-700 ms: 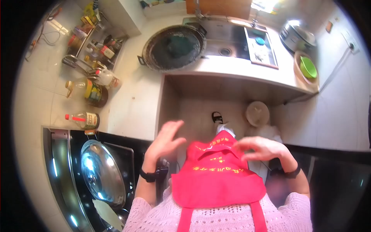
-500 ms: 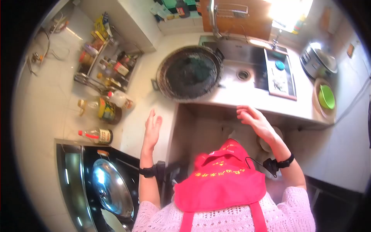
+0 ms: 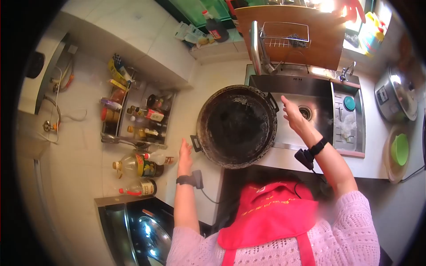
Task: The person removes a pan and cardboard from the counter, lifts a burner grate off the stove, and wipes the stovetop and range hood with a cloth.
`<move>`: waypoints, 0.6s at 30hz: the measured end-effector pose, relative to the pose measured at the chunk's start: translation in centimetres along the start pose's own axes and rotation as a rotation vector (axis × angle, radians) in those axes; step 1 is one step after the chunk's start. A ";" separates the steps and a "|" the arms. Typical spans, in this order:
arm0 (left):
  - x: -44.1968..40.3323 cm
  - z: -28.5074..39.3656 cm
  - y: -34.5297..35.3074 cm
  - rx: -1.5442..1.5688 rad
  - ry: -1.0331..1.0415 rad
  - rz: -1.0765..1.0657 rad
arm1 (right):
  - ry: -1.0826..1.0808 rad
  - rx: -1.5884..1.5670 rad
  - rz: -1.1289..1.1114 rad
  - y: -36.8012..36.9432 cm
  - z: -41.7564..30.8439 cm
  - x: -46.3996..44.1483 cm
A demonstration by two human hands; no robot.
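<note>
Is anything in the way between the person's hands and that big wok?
Nothing visible. The left hand is beside the wok's left handle; the right hand, over the sink, is near its right handle. No object shows between.

The wok (image 3: 237, 126) sits at the front edge of the worktop (image 3: 213, 73), its right side overlapping the sink (image 3: 288, 86). Behind the sink stands the board (image 3: 326, 46); inside its right section lies the small lid (image 3: 349, 103). Right of the sink is the rice cooker (image 3: 395, 95), with the basin (image 3: 390, 174) before it by the front right corner, the bowl (image 3: 400, 149) inside. Along the left edge stand the oil bottle (image 3: 141, 165) and, before it, the sauce bottle (image 3: 142, 188).
</note>
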State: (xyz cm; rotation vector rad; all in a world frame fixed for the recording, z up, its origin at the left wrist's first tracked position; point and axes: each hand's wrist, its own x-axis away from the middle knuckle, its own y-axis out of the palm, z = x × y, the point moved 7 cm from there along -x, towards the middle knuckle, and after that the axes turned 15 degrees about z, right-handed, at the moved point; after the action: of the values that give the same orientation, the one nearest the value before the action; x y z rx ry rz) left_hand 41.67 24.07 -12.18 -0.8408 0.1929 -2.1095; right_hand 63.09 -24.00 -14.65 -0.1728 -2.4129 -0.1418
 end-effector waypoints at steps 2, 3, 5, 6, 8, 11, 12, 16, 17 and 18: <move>-3.1 0.0 0.8 0.002 -0.002 0.041 | -0.005 0.007 0.017 0.6 -0.4 -1.2; -3.6 0.2 1.6 -0.019 -0.031 -0.004 | -0.025 0.021 0.004 0.9 -0.7 -1.2; -4.3 0.2 2.2 -0.020 -0.071 -0.035 | -0.020 0.029 -0.033 1.7 -0.9 -1.1; -4.5 0.5 2.4 -0.001 -0.078 -0.023 | -0.020 0.033 -0.053 2.2 -1.0 -1.3; -4.9 0.1 2.5 0.066 -0.205 0.043 | -0.028 0.061 -0.062 3.0 -1.0 -1.7; -0.7 3.0 2.7 0.142 -0.289 0.090 | -0.031 0.113 -0.090 3.5 -1.9 -1.0; -0.2 3.0 2.6 0.159 -0.315 0.079 | -0.035 0.094 -0.083 3.5 -2.2 -0.3; 2.3 6.4 2.6 0.180 -0.295 -0.101 | 0.058 -0.001 -0.099 2.7 -0.9 -1.6; 4.2 8.1 2.7 0.176 -0.286 -0.124 | 0.049 -0.028 -0.211 2.7 0.5 -3.8; 5.3 9.4 2.9 0.171 -0.274 -0.148 | 0.078 -0.023 -0.181 2.0 0.9 -3.6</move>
State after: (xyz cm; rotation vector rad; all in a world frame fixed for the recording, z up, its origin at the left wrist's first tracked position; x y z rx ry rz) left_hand 47.18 19.65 -3.57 -1.0552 -0.1969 -2.0839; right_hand 65.52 -22.23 -17.58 0.0406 -2.3475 -0.2538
